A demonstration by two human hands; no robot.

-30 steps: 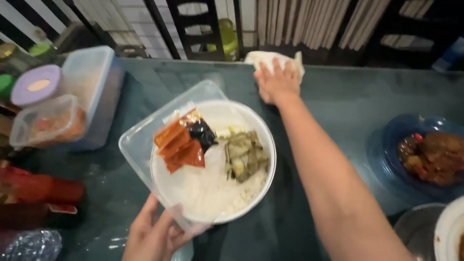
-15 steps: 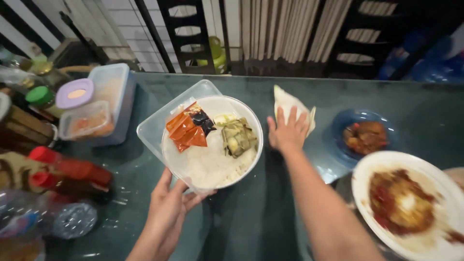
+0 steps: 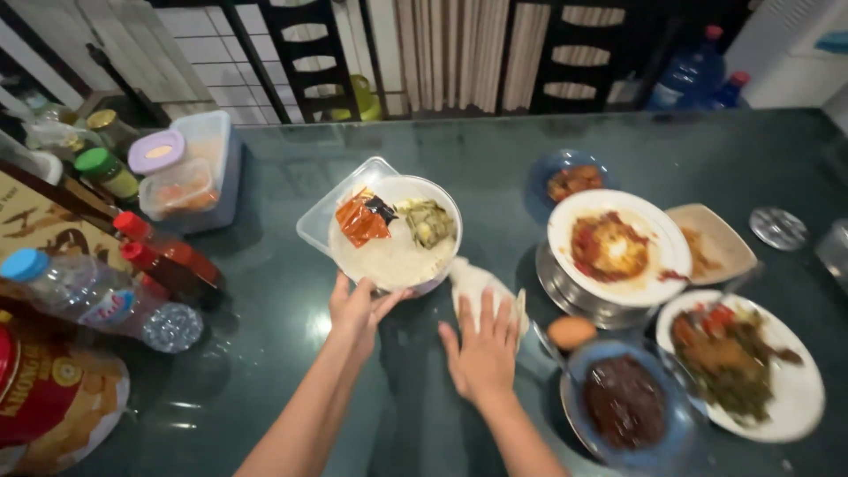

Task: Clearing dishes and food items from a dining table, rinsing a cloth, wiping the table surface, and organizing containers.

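Looking down: a big dark green table (image 3: 265, 371) with lots of food on it.
Table: shiny and wet-looking, with every dish sitting on it.
Round tin (image 3: 62, 397): at the left edge, red and yellow, only part of it shows.
White plate of rice (image 3: 397, 256): near the middle, on top of a clear square lid (image 3: 331, 216). It holds white rice, orange-red strips, a dark bit and some green-brown veggies.
Left hand (image 3: 358, 305): fingers curled on the near edge of the rice plate, holding it.
Right hand (image 3: 484, 343): flat and spread wide, pressing down on a white cloth (image 3: 473, 281) just right of the rice plate.
White plate with red sauce (image 3: 618, 247): sits on a metal pot (image 3: 574, 296), to the right.
Plate of greens (image 3: 742, 367): far right, white, full of green and brown food.
Blue bowl (image 3: 625, 402): near the bottom, holds dark brown sauce. A brown egg (image 3: 571, 332) lies just beside it.
Clear plastic box (image 3: 190, 172): back left, holds a smaller tub with orange food and a purple lid.
Water bottle (image 3: 97, 296): lying on its side at the left, blue cap.
Red-capped bottles (image 3: 163, 256): two, next to the water bottle.
Small blue dish (image 3: 570, 177): at the back, with brown food.
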